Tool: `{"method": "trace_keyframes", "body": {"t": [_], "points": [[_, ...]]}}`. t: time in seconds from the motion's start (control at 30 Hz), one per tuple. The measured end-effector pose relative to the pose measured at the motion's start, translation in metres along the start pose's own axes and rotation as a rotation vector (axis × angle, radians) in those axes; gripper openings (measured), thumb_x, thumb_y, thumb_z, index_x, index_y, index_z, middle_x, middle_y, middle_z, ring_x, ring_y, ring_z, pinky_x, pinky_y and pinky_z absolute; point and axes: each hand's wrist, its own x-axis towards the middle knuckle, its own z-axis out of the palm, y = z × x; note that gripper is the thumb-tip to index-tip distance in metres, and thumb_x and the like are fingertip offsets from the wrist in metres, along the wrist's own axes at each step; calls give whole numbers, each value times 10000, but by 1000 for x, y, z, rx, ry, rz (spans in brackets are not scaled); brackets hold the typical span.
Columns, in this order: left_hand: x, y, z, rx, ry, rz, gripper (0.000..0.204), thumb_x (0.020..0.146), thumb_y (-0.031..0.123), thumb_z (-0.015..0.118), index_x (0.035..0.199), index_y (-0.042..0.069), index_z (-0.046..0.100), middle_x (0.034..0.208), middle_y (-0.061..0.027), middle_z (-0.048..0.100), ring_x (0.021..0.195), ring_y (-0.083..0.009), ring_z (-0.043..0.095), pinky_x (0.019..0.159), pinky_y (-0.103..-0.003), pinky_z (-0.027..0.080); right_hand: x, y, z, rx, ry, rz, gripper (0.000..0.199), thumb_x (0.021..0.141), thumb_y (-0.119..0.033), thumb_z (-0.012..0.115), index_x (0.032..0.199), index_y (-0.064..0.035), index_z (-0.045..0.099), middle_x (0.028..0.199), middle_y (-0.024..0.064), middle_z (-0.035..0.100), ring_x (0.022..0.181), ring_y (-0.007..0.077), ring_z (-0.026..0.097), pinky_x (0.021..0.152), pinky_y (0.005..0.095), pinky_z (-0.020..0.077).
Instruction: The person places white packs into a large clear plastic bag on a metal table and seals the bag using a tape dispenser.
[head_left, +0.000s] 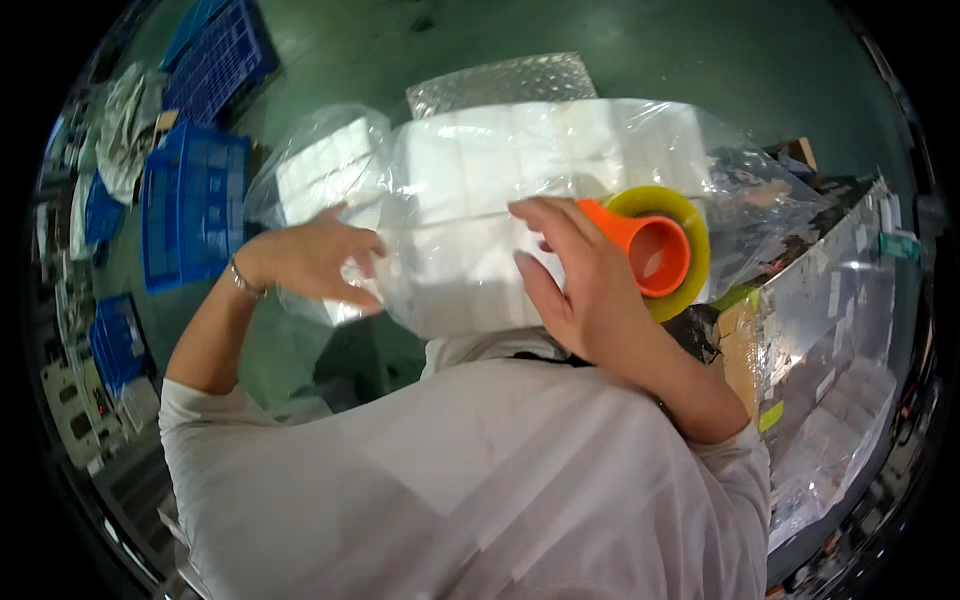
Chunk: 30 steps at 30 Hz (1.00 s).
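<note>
In front of me lies a clear plastic bag [480, 235] around several white blocks or boxes [455, 165] set in rows. My left hand [318, 258] is at the bag's left end, its fingers spread and holding nothing. Over the middle of the bag is my right hand [585, 275], thumb and fingers apart with nothing between them. Right beside it is an orange tape dispenser [660, 255] with a wide yellow tape roll [690, 215]. Part of the dispenser is hidden behind my right hand, so I cannot tell whether they touch. A smaller bagged white stack [325, 160] sits at the left.
Bubble wrap [500, 85] lies beyond the bag. Blue plastic crates [195, 205] stand on the green floor [660, 50] at the left. To the right is an open carton [740, 350] beside a box-like container [840, 290] with clear plastic packs [830, 430].
</note>
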Motion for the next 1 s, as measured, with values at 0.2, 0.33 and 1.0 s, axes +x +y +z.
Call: {"method": "trace_keyframes", "body": {"t": [0.2,0.33,1.0], "points": [[-35,-9,48,-358,928,-471,245,823,173,583,988,-2,537,820,-74,554,731,-101,517,621,-245,417,22,15,49,233,-75,59,371,810,-63,495,1161,35,422,1114,203,481,959,341,522,819,383,433],[-14,-12,122,-1092,1534,-221,489,833,159,590,1243,38,352,1135,-85,446,939,-155,467,737,-280,399,31,21,79,173,-18,50,380,815,-71,477,1175,32,413,1142,205,469,1027,360,461,852,404,412],[171,111,124,-63,1616,-506,430,773,161,591,1123,-52,461,1053,-184,497,946,-345,458,825,-412,369,-62,72,-47,-674,-210,-107,554,670,-348,671,1001,46,468,906,203,562,931,314,531,830,379,379]]}}
